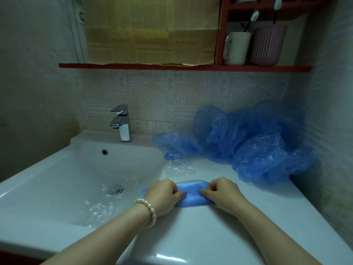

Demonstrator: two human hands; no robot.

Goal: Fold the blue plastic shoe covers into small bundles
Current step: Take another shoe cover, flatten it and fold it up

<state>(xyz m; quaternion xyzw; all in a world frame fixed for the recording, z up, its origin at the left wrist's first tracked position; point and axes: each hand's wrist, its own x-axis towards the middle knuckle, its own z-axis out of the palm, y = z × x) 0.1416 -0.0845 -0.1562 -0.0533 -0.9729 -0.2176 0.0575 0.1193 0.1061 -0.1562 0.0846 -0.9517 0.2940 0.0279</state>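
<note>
A blue plastic shoe cover (192, 192) lies flattened into a long strip on the white counter (200, 236), right of the basin. My left hand (164, 194), with a pearl bracelet on the wrist, pinches its left end. My right hand (222, 194) pinches its right end, fingers curled over the plastic. A heap of loose blue shoe covers (254, 142) is piled in the back right corner. One small blue bundle (172, 155) sits beside the heap, at the basin's edge.
The white basin (86, 169) fills the left, with a chrome tap (122, 123) behind it and clear plastic wrap (107, 199) inside. Another clear wrapper (179, 167) lies behind the hands. A red shelf (172, 66) above holds a mug and a toothbrush cup.
</note>
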